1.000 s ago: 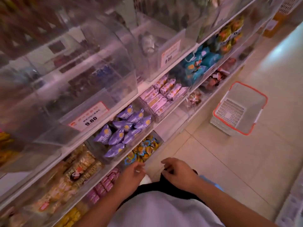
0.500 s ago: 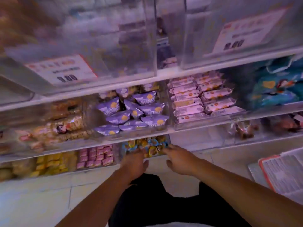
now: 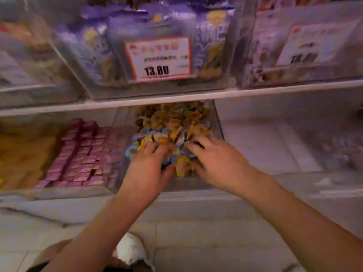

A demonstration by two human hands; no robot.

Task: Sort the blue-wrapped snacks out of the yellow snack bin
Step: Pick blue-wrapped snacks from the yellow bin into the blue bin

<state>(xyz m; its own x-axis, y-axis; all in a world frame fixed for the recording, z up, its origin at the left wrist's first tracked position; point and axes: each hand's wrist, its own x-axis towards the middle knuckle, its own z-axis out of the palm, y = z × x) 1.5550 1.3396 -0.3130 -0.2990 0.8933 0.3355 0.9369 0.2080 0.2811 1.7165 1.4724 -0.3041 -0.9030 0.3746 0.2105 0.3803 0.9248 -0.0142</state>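
Both hands are reaching into the yellow snack bin on the bottom shelf. Left hand is lying spread on the pile, blue-wrapped snacks showing just beyond and under its fingertips. Right hand fingers are meeting wrappers; blur, so cannot tell whether gripping. Pink packets are sitting left of the left fingers

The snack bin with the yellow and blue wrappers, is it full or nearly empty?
Fairly full: the snack bin holds a heap of wrapped snacks reaching its back, with the left hand and right hand on the front of the pile.
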